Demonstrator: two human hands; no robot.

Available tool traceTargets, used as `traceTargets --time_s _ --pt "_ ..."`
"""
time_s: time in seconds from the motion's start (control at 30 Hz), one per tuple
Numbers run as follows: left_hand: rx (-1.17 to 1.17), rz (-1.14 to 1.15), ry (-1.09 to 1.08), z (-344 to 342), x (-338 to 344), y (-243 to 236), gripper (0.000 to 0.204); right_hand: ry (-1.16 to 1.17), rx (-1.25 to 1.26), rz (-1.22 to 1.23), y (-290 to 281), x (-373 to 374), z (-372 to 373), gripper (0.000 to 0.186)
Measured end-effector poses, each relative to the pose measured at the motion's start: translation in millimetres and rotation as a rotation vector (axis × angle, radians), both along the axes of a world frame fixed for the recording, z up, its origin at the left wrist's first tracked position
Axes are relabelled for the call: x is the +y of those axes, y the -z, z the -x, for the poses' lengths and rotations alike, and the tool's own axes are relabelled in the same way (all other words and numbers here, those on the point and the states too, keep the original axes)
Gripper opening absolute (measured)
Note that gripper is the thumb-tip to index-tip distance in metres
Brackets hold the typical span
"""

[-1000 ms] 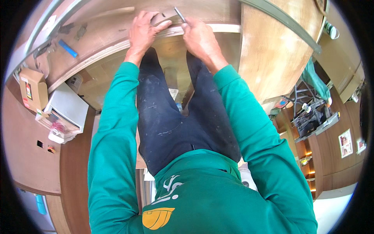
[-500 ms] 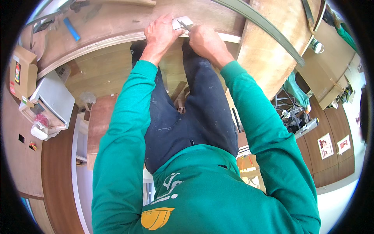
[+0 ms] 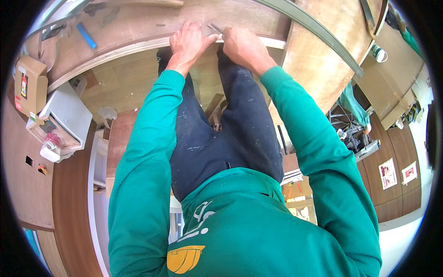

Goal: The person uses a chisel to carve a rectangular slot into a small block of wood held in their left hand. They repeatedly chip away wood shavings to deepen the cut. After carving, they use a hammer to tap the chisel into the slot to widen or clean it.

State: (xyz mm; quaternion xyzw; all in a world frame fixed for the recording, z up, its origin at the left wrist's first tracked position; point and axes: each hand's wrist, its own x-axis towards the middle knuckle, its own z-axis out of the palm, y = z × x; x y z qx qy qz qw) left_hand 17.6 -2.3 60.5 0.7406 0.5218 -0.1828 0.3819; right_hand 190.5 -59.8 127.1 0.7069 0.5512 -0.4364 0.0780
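Right at the bench's near edge, both hands meet.
Your left hand presses flat beside the slim metal tool your right hand grips, angled away.

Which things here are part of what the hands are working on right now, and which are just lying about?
In use:
- left hand, on the edge of the wooden board
- right hand
- thin metal tool, between the two hands

Lying about:
- blue marker
- cardboard box
- white plastic container
- long green strip
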Motion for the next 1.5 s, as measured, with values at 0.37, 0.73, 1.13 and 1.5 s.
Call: traceTargets --time_s 0.37,0.73,1.13,1.5 --pt "0.047 0.124 0.048 -5 12 -9 0.069 -0.136 -0.007 0.051 4 12 -2 0.025" --pt "0.016 0.093 0.010 1 6 4 0.064 -0.184 0.020 0.067 14 18 5 0.027" --pt "-0.036 0.055 -0.013 3 5 10 0.064 -0.193 -0.022 0.033 12 15 9 0.027" --pt "-0.006 0.061 0.052 0 7 1 0.060 -0.142 0.032 0.028 20 23 4 0.021"
